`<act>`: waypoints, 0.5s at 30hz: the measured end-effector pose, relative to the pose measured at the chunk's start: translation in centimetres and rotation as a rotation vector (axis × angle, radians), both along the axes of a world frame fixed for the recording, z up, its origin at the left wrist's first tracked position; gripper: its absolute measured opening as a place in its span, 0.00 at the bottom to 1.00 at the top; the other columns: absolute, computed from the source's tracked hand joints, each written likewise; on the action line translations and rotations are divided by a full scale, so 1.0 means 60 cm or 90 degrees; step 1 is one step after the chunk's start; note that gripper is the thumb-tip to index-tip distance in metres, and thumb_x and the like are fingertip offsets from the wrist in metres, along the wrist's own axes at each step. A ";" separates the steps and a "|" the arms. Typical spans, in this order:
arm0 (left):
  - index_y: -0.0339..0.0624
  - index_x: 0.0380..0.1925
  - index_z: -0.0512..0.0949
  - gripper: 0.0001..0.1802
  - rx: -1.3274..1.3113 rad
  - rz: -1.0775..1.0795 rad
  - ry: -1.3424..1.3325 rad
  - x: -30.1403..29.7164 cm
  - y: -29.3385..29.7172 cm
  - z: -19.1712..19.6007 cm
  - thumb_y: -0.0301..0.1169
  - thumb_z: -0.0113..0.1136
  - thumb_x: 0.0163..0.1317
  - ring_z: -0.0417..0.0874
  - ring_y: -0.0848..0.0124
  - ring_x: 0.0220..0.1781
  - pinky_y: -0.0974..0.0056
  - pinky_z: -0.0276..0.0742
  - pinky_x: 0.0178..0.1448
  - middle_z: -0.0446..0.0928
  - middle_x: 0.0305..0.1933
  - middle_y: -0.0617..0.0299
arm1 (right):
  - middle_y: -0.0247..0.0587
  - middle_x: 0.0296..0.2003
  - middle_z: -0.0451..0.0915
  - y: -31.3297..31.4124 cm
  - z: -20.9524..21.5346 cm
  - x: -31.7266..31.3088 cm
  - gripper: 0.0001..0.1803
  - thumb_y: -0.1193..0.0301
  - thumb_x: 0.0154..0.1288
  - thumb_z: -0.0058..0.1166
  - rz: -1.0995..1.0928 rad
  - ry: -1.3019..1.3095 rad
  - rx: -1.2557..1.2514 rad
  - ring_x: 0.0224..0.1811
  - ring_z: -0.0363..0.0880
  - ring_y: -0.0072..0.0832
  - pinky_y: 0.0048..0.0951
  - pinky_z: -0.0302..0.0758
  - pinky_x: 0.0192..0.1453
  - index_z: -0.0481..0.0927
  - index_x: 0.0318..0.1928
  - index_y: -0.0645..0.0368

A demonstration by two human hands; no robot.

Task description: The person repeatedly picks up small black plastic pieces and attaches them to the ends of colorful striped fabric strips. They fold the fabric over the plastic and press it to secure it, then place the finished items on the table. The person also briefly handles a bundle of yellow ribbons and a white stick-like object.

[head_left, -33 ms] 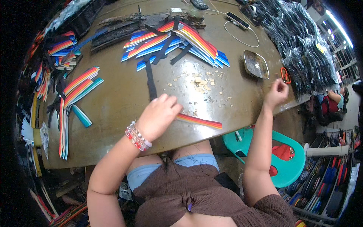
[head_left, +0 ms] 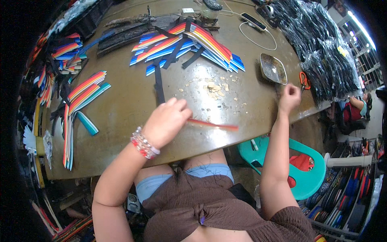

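Note:
My left hand [head_left: 168, 121] is closed on a narrow striped strap [head_left: 213, 124], which sticks out to the right and shows as a blurred red edge. A black strap [head_left: 159, 86] runs from that hand up toward the pile of striped straps [head_left: 209, 42]. At the right, my right hand [head_left: 289, 99] has its fingers pinched together. Whatever sits between them, if anything, is too small to make out. Just beyond it lie orange-handled scissors [head_left: 304, 80], and a shallow metal dish [head_left: 268, 74] is close by.
Small tan scraps [head_left: 213, 88] are scattered mid-table. More striped straps [head_left: 82, 90] lie at the left. Plastic-wrapped black goods [head_left: 322, 52] are heaped at the right, near a phone [head_left: 253, 22] on a cable. A green stool [head_left: 310, 177] stands below the table edge.
My left hand has shifted slightly up and left, and the strap in it has turned from flat to edge-on. My right hand has moved a little left and down, away from the scissors.

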State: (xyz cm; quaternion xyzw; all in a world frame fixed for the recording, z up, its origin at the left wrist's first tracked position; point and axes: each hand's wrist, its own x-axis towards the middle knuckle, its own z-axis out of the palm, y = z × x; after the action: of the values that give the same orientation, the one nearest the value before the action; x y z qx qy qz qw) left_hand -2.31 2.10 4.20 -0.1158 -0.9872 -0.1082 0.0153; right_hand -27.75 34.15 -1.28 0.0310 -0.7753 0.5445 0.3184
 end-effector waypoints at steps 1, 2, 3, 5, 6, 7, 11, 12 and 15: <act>0.42 0.40 0.80 0.11 0.126 0.032 0.068 0.005 -0.011 0.017 0.26 0.61 0.55 0.78 0.63 0.44 0.65 0.77 0.48 0.76 0.40 0.58 | 0.36 0.27 0.81 0.009 -0.016 -0.017 0.05 0.75 0.62 0.59 -0.033 -0.118 0.083 0.27 0.76 0.19 0.22 0.74 0.30 0.80 0.35 0.66; 0.41 0.38 0.80 0.11 0.248 0.071 0.134 0.012 -0.028 0.036 0.24 0.62 0.53 0.79 0.63 0.43 0.65 0.77 0.48 0.76 0.40 0.58 | 0.37 0.27 0.80 0.021 -0.028 -0.030 0.05 0.75 0.60 0.60 -0.062 0.054 0.119 0.28 0.74 0.19 0.24 0.73 0.32 0.79 0.33 0.66; 0.40 0.37 0.80 0.10 0.381 0.105 0.205 0.022 -0.044 0.052 0.23 0.63 0.52 0.80 0.63 0.42 0.65 0.77 0.47 0.76 0.40 0.58 | 0.38 0.28 0.80 0.032 -0.036 -0.038 0.05 0.76 0.60 0.60 -0.073 0.186 0.071 0.28 0.74 0.20 0.25 0.73 0.34 0.79 0.32 0.64; 0.38 0.35 0.80 0.10 0.597 0.113 0.327 0.049 -0.078 0.067 0.21 0.65 0.50 0.81 0.64 0.42 0.65 0.78 0.47 0.78 0.40 0.57 | 0.39 0.29 0.79 0.034 -0.045 -0.039 0.04 0.75 0.61 0.59 -0.106 0.227 0.047 0.28 0.74 0.22 0.25 0.73 0.34 0.79 0.32 0.63; 0.41 0.34 0.81 0.08 0.477 0.001 0.355 0.051 -0.105 0.071 0.23 0.65 0.52 0.81 0.65 0.44 0.64 0.78 0.49 0.78 0.42 0.54 | 0.40 0.28 0.79 0.031 -0.038 -0.035 0.04 0.75 0.62 0.58 -0.077 0.139 0.195 0.28 0.75 0.23 0.25 0.73 0.34 0.79 0.34 0.63; 0.43 0.35 0.81 0.08 0.444 -0.049 0.255 0.060 -0.117 0.063 0.25 0.63 0.53 0.80 0.64 0.46 0.63 0.75 0.53 0.80 0.42 0.57 | 0.38 0.28 0.78 0.020 -0.031 -0.020 0.04 0.75 0.63 0.58 0.055 -0.132 0.076 0.29 0.74 0.21 0.23 0.72 0.35 0.79 0.35 0.63; 0.47 0.35 0.81 0.08 0.220 -0.148 -0.137 0.068 -0.147 -0.002 0.23 0.57 0.55 0.74 0.63 0.51 0.61 0.68 0.61 0.81 0.49 0.67 | 0.31 0.29 0.77 -0.064 0.052 0.082 0.03 0.78 0.65 0.56 0.064 0.050 -0.061 0.28 0.70 0.15 0.20 0.68 0.32 0.79 0.38 0.62; 0.46 0.35 0.81 0.09 0.243 -0.176 -0.107 0.070 -0.158 -0.006 0.23 0.56 0.56 0.74 0.63 0.52 0.60 0.68 0.61 0.81 0.49 0.67 | 0.31 0.30 0.77 -0.096 0.065 0.122 0.03 0.78 0.65 0.56 0.141 0.078 -0.043 0.29 0.70 0.15 0.20 0.69 0.32 0.79 0.39 0.62; 0.45 0.37 0.82 0.09 0.258 -0.149 -0.078 0.073 -0.165 -0.007 0.23 0.56 0.57 0.76 0.63 0.49 0.60 0.72 0.57 0.81 0.46 0.63 | 0.32 0.31 0.78 -0.198 0.056 0.244 0.05 0.78 0.66 0.55 0.426 -0.039 -0.111 0.31 0.75 0.16 0.20 0.74 0.35 0.78 0.42 0.62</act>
State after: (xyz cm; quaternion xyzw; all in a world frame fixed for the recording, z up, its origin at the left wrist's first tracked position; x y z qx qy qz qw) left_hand 2.09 -7.79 3.79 -0.2171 -0.9244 -0.3117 -0.0345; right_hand -13.12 22.24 2.08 0.2401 -0.6820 0.6834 0.1005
